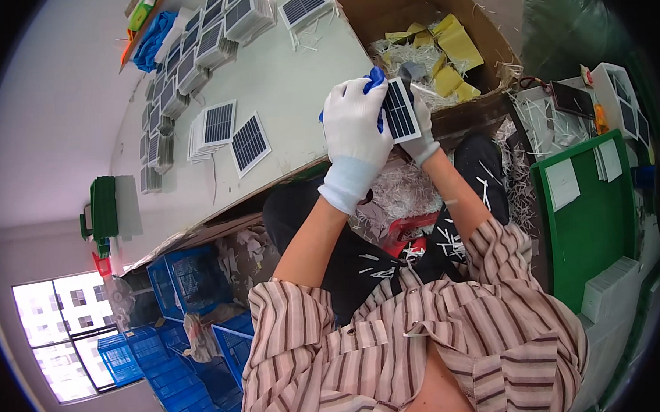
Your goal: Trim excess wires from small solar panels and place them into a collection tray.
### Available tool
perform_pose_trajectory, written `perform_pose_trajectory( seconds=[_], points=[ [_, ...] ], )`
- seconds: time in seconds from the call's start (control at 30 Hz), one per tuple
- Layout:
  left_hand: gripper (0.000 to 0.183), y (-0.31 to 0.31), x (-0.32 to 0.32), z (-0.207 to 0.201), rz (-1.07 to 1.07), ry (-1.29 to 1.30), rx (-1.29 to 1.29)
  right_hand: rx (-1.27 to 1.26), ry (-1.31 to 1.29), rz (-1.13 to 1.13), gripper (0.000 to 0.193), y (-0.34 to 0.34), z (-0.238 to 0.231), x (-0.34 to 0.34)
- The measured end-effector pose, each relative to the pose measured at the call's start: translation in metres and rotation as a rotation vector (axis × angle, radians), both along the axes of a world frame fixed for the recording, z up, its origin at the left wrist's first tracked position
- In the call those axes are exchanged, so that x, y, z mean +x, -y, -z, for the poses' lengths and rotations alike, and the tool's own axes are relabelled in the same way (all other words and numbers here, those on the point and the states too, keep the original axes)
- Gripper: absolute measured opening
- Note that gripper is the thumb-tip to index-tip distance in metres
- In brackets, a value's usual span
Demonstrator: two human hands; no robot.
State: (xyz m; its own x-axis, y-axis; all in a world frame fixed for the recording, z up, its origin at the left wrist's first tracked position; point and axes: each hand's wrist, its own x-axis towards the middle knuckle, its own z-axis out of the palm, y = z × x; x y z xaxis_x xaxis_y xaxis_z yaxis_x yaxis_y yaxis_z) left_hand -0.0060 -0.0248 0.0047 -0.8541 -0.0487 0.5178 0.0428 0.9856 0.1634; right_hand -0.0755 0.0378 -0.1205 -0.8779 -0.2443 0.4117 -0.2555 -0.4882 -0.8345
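Observation:
A small solar panel [399, 111] with dark cells and a white border is held tilted above the table's edge. My left hand [356, 124], in a white glove with blue fingertips, is closed on the panel's left side. Partly hidden behind the panel, my right hand [424, 128] wears a greyish glove and closes at its right and upper edge. A thin pale strip shows beside the right fingers. On the table to the left lie a single solar panel [251, 145] and a short stack of panels [219, 124].
Long rows of stacked panels [191, 71] line the table's far left. Beyond my hands stands a cardboard box [495, 33] with white shreds and yellow pieces. A green tray [584, 217] is at right. Blue crates [168, 375] stand lower left. Shreds cover the floor.

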Motion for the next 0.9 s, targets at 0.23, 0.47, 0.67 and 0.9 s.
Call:
perform_pose_trajectory(
  seconds=[0.23, 0.47, 0.67, 0.9],
  points=[
    [0.037, 0.007, 0.007, 0.005, 0.012, -0.043, 0.044, 0.283, 0.154, 0.285, 0.034, -0.011, 0.03, -0.011],
    [0.044, 0.018, 0.015, -0.003, 0.208, -0.05, 0.427, 0.629, -0.718, 0.111, 0.037, -0.097, -0.064, -0.024],
    [0.042, 0.148, 0.088, -0.006, -0.215, 0.19, 0.209, 0.737, -0.048, 0.12, 0.017, -0.235, -0.045, -0.034],
    [0.043, 0.055, 0.067, -0.016, -0.028, 0.248, 0.02, 1.221, 0.341, 0.02, 0.021, -0.403, -0.019, -0.053]
  ],
)
